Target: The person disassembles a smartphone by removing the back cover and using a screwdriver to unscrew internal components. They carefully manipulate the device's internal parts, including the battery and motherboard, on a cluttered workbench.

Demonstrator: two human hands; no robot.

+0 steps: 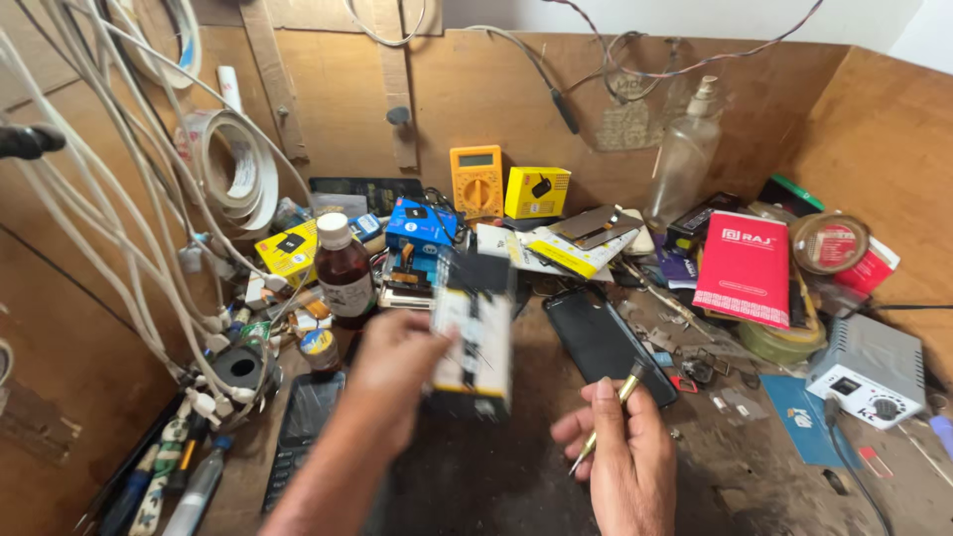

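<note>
- Blurred black, white and yellow box (473,333) is up off the cluttered wooden bench (476,476), pinched in the left hand (397,372), unopened as far as shows
- Right hand (615,452) closed around a slim brass-coloured tool (608,415), tip idle

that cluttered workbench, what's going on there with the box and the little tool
A person is at a crowded wooden workbench. Their left hand holds up a small yellow, white and black box, blurred in the picture. Their right hand grips a slim brass-coloured tool, point down. A dark phone lies flat just behind the right hand, a keypad phone beside the left forearm. Behind stand a brown bottle and a yellow multimeter.
</note>
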